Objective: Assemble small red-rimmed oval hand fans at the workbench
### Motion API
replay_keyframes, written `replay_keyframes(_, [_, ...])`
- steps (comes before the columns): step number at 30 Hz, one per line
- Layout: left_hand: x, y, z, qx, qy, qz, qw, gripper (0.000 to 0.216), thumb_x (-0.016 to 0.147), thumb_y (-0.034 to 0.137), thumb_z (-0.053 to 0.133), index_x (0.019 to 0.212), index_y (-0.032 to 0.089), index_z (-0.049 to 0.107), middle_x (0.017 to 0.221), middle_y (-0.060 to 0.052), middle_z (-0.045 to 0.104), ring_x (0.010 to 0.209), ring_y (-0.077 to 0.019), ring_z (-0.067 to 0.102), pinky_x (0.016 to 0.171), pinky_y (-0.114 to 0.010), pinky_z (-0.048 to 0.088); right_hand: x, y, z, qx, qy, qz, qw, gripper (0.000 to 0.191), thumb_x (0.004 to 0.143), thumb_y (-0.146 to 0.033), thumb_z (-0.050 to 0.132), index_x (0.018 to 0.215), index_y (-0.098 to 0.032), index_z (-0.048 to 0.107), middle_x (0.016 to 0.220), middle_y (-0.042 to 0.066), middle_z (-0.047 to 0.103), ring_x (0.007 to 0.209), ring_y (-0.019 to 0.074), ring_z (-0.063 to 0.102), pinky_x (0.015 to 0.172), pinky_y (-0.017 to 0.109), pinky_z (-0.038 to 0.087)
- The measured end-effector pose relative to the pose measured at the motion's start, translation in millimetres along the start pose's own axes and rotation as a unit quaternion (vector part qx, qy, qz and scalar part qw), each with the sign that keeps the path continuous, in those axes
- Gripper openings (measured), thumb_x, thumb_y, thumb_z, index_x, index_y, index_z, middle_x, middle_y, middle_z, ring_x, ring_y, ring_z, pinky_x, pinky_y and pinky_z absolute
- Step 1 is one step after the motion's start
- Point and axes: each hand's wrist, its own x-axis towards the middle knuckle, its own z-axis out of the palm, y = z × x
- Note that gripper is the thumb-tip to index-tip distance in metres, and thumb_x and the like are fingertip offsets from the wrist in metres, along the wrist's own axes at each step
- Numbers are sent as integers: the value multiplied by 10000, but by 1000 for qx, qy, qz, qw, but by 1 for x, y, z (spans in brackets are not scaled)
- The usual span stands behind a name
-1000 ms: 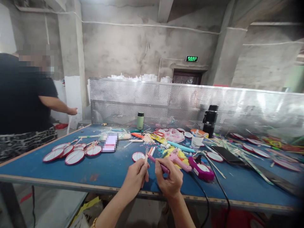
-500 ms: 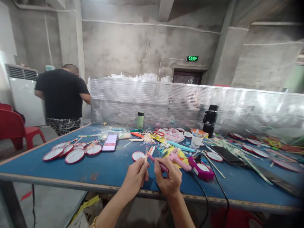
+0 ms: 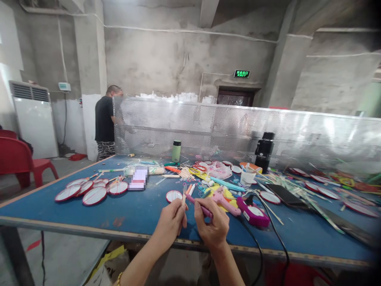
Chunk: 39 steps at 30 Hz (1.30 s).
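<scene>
Near the front edge of the blue table, my left hand (image 3: 172, 217) pinches a thin, pale wooden stick (image 3: 183, 194) upright. My right hand (image 3: 213, 223) is closed around a pinkish-purple pen (image 3: 205, 211), its tip pointing at the stick. Whether the tip touches the stick I cannot tell. Just beyond my left hand lies a round white disc (image 3: 173, 196) with a red rim. A pink glue gun (image 3: 225, 203) rests past my right hand, beside a purple power strip (image 3: 254, 213).
Several red-rimmed discs (image 3: 94, 196) lie on the left, by a phone (image 3: 138, 178). Farther back stand a green tumbler (image 3: 176, 151), a black thermos (image 3: 264, 153) and a white cup (image 3: 247, 177). Loose sticks and strips clutter the right. A perforated metal screen (image 3: 190, 127) closes the table's back.
A person in a black shirt has moved right and away, now partly behind the screen. My hands, the stick and the pen have hardly moved.
</scene>
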Motion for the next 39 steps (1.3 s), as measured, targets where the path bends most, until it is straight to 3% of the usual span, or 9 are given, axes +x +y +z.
replay_keyframes(7, [0,1,0,10,3,6,1000,303,904,479,435,813,196,495,516,57,523,347,-74,358,361,-189,255,0,-1,0,-3,22,-12,1000,179,816,-58,600,924,-192,647,712,8,644,616,124,598,617,246,482])
replay_keyframes(12, [0,-1,0,15,3,14,1000,297,913,466,434,781,203,477,530,52,534,356,-77,370,369,-192,271,-1,0,0,7,-12,3,1000,161,821,-65,590,904,-188,651,705,6,643,598,119,593,604,241,481])
replay_keyframes(17, [1,-3,1,9,1,10,1000,292,911,471,429,810,203,486,520,58,523,345,-76,355,357,-189,255,0,0,1,-3,23,-13,1000,176,812,-52,599,916,-187,644,726,11,656,626,129,610,626,249,487])
replay_keyframes(22, [1,-4,1,24,5,16,1000,336,923,468,423,714,206,445,527,44,528,365,-71,375,376,-187,264,-1,1,1,-8,-10,-4,1000,153,833,-70,589,913,-187,646,721,16,653,620,133,609,618,255,484])
replay_keyframes(27, [1,-5,0,22,3,13,1000,297,932,457,406,818,198,495,529,51,523,371,-76,378,376,-184,263,-2,1,1,-10,31,-20,999,186,816,-52,599,935,-189,642,752,17,671,649,138,628,631,255,490])
replay_keyframes(33, [0,-5,1,21,1,19,1000,343,932,474,408,719,207,437,529,48,525,363,-70,377,373,-187,263,-2,0,1,-2,-12,-8,1000,146,839,-68,582,910,-182,637,707,14,644,610,130,599,611,254,480])
replay_keyframes(39, [0,-5,1,4,0,9,1000,296,921,473,419,822,202,486,521,63,514,349,-72,360,355,-180,254,-3,-1,0,-4,25,-17,1000,189,829,-46,598,939,-193,638,738,12,653,638,126,604,629,247,472])
